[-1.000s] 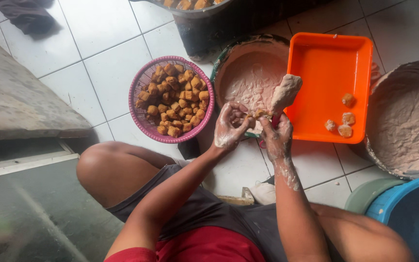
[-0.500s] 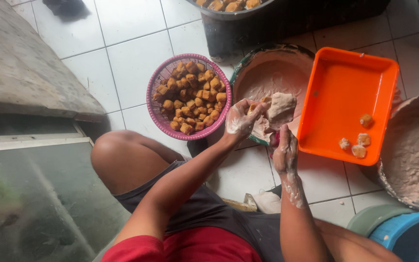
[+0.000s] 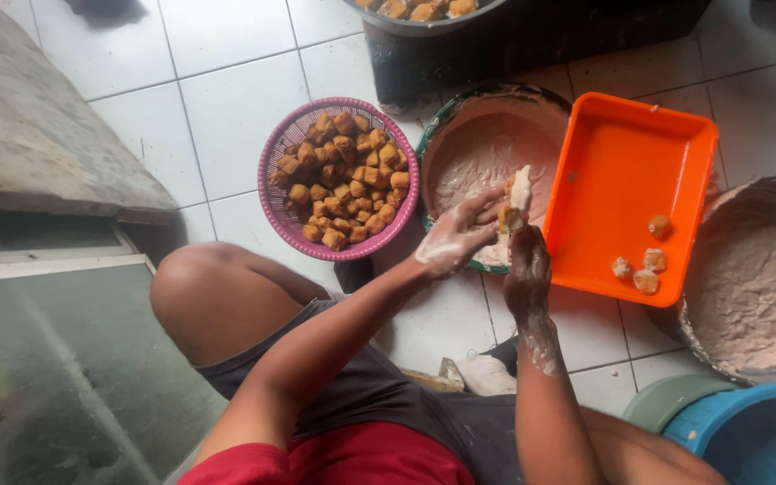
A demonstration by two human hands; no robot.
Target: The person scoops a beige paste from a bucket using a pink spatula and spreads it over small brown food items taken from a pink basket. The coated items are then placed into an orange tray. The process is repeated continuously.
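- both hands, left hand (image 3: 454, 241) and right hand (image 3: 526, 269), grip clenched on one pasty tofu piece (image 3: 515, 199)
- just left of the orange tray (image 3: 626, 193)
- pink basket (image 3: 339, 178) sits farther left

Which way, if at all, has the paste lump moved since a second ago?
Yes: the paste lump moved leftward, off the orange tray edge, to over the smeared bowl, between left hand and right hand.

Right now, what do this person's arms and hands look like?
Both arms are bare, no sleeves, gloves, watch or rings visible. The left hand and right hand are smeared with pale, wet paste over the fingers, which runs in streaks down the right forearm.
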